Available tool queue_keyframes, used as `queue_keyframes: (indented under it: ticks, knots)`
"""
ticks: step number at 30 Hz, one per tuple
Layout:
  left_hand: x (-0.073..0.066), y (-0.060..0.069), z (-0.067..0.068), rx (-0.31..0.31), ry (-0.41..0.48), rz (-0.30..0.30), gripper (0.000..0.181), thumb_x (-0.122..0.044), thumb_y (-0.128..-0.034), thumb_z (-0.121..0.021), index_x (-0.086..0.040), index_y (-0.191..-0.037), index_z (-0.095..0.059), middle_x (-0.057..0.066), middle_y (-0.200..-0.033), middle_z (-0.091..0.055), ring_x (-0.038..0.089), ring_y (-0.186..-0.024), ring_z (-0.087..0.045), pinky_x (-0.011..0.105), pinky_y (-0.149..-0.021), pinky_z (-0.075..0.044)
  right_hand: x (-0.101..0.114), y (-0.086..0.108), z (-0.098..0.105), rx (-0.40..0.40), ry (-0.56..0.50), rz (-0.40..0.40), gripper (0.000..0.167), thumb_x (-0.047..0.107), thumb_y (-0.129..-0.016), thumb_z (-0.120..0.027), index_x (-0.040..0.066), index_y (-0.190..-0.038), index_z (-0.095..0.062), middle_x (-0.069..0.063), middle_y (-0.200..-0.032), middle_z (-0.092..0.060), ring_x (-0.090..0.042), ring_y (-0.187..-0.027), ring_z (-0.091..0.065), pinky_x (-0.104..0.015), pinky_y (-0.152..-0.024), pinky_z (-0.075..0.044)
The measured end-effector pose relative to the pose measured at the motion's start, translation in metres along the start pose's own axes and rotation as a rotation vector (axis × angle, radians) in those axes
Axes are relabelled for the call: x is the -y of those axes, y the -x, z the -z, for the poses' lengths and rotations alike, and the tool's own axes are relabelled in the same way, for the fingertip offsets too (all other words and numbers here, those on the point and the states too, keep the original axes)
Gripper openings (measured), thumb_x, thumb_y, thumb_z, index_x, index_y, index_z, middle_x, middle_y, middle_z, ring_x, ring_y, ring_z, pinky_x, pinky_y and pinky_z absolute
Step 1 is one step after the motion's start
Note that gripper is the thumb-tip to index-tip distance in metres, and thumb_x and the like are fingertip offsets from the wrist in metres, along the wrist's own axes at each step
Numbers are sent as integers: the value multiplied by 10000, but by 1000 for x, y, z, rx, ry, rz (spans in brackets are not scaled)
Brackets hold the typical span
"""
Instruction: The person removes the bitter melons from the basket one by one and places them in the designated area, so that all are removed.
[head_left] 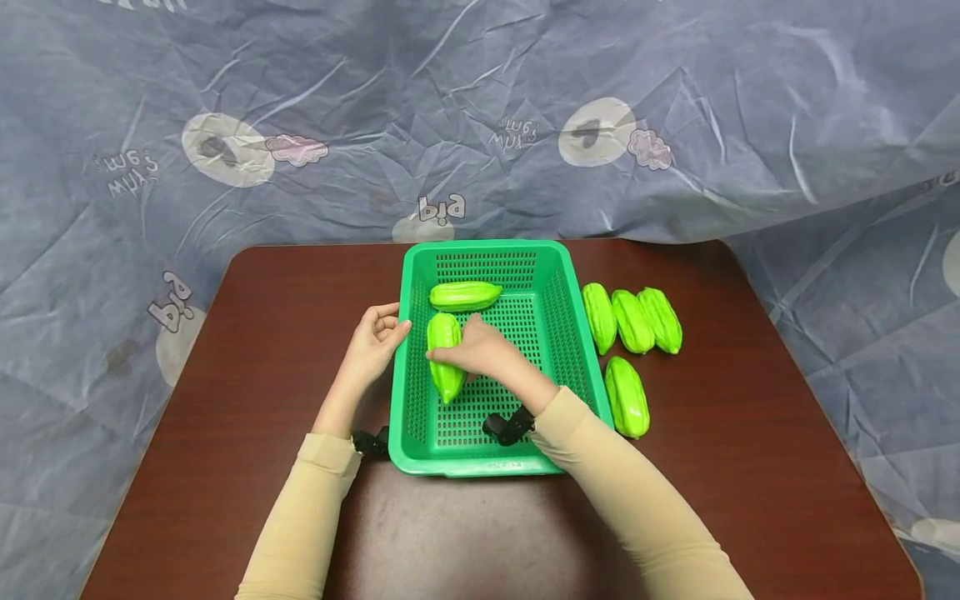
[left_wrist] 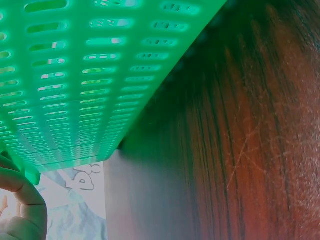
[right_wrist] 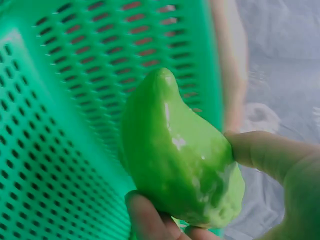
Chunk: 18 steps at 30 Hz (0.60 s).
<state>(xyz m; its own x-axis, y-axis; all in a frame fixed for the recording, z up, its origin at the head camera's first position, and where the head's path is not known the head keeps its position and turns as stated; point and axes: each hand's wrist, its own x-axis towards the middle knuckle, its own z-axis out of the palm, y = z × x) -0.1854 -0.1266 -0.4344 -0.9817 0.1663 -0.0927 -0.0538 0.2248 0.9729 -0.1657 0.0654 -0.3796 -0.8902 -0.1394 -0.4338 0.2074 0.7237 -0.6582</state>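
The slotted basket [head_left: 480, 466] looks like smooth moulded plastic with a soft sheen, and the green gourds [head_left: 627, 397] have a glossy, plastic-looking skin that is ridged and bumpy, catching bright highlights. The tabletop [head_left: 757, 450] shows dark wood grain under a low-sheen, finely scratched finish, while the backdrop [head_left: 465, 100] is thin, creased, faintly shiny cloth and the sleeves [head_left: 292, 517] are matt cloth.

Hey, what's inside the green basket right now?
One green fruit lies by the far wall; the right hand holds another. The hand and forearm hide part of the basket floor.
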Motion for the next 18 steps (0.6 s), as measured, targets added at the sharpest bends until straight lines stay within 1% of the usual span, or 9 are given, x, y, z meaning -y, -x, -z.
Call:
queue_keyframes:
  ticks: [2,3,5,6,8,11,14,15,18]
  knots:
    - [1,0,0,-3,-6,-6,500,-142,-1008,-565,43,-1433,-379,112,-1086,-561,8,-869,-583,164,-780,-446,1,5,9,-14,-18,8,775,431,-851,-744,-71,-1315,-380,-183,-1039,-617,-310,-766,-715,-313,-609,-564]
    - [4,-2,0,-6,-3,-9,503,-160,-1007,-571,31,-1434,-383,111,-1091,-562,1,-866,-582,167,-779,-447,1,7,14,-21,-24,10,779,446,-852,-739,-64,-1321,-382,-187,-1074,-617,-293,-762,-715,-308,-621,-559]
    - [13,-6,0,-13,-5,-16,513,-192,-1005,-580,8,-1436,-389,109,-1103,-565,-7,-867,-583,175,-780,-451,2,13,26,-27,-53,6,785,463,-858,-731,-49,-1336,-378,-200,-1146,-603,-268,-763,-718,-325,-677,-565]
    - [14,-6,0,-15,-7,-22,514,-206,-1005,-582,1,-1436,-392,104,-1104,-565,-9,-873,-585,175,-783,-451,2,16,32,-35,-61,4,784,473,-858,-729,-39,-1340,-381,-201,-1161,-605,-267,-769,-724,-334,-705,-564]
    - [15,-6,1,-17,-13,-24,513,-211,-1006,-580,-3,-1437,-393,109,-1110,-566,-6,-882,-586,178,-789,-451,2,24,44,-50,-91,9,777,479,-856,-728,-23,-1338,-383,-201,-1166,-616,-252,-766,-731,-345,-747,-566]
    - [16,-6,1,-17,-16,-29,509,-210,-1009,-575,-6,-1439,-393,103,-1105,-563,-5,-895,-588,178,-800,-449,-3,35,62,-84,-127,18,755,479,-856,-724,3,-1333,-384,-182,-1112,-671,-236,-763,-733,-346,-779,-551]
    - [17,-7,0,-20,-16,-33,504,-203,-1009,-574,-8,-1438,-395,99,-1098,-564,1,-901,-590,177,-808,-448,-11,47,79,-140,-148,31,750,469,-862,-719,15,-1345,-370,-165,-1104,-687,-262,-820,-734,-365,-818,-536]
    - [18,-7,0,-21,-15,-34,502,-203,-1010,-574,-11,-1438,-396,96,-1095,-564,1,-904,-591,177,-809,-448,-14,51,84,-166,-140,35,758,475,-864,-714,18,-1356,-362,-157,-1111,-684,-269,-837,-731,-369,-827,-522]
    - [18,-7,0,-22,-15,-40,504,-205,-1009,-574,-8,-1437,-395,85,-1089,-566,-6,-904,-589,178,-806,-448,-26,65,100,-247,-134,43,792,500,-866,-702,20,-1384,-343,-149,-1155,-635,-291,-897,-716,-371,-844,-493]
